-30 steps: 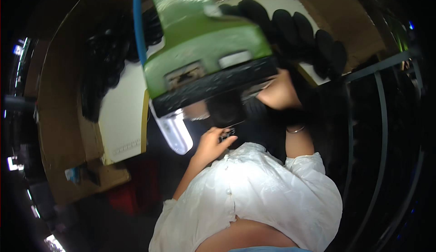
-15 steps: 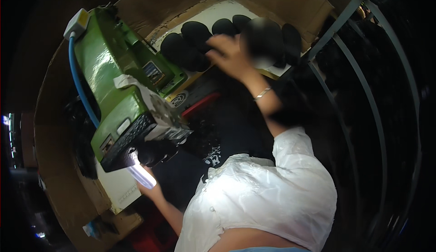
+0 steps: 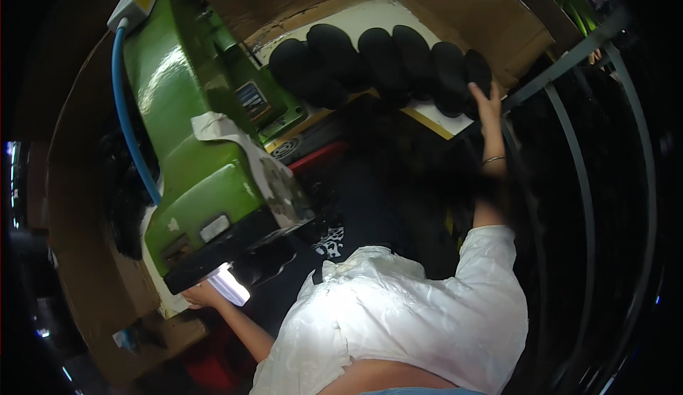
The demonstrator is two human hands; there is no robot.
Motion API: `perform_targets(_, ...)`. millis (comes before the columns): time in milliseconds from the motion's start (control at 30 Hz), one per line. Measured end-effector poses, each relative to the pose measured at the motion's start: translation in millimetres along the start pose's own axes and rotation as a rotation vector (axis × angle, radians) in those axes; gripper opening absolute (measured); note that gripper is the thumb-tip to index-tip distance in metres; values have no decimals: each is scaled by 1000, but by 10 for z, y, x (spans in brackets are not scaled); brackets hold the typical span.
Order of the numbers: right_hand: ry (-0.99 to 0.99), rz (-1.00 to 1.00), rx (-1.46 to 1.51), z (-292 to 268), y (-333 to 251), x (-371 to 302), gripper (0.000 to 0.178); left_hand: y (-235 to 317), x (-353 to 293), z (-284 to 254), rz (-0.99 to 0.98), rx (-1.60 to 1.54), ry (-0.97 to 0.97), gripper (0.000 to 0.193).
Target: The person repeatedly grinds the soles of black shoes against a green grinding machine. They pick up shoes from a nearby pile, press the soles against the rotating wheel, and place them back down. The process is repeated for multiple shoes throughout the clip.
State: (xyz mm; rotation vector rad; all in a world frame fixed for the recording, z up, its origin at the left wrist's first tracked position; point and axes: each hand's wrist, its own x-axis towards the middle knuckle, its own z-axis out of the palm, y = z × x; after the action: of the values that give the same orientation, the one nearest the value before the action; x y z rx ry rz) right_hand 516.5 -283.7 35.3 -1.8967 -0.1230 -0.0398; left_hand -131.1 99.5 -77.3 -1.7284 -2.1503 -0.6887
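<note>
While touching the rightmost black pad (image 3: pixel 477 66) on a white board (image 3: pixel 461 124) with right hand (image 3: pixel 490 110), with left hand (image 3: pixel 203 294) near green machine (image 3: pixel 203 192), cannot tell either grip; with several pads (image 3: pixel 334 50) apparently laid out, remainder unclear.

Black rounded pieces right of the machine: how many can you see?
6 black pieces show: two nearest the green machine, two mid-row, two at the right end by the right hand. More may be hidden underneath.
</note>
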Motion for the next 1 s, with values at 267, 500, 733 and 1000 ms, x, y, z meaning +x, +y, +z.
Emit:
perform_targets(267,42,77,159,108,179,244,85,390,-104,-377,-2,-176,-186,51)
perform_targets(500,-38,46,285,293,349,850,82,491,-142,-494,20,-26,-40,44)
perform_targets(733,-255,99,628,442,385,1237,56,420,25,-357,164,-179,-79,43)
perform_targets(1000,-46,68,768,398,577,501,54,847,1006,-391,232,-154,-43,77)
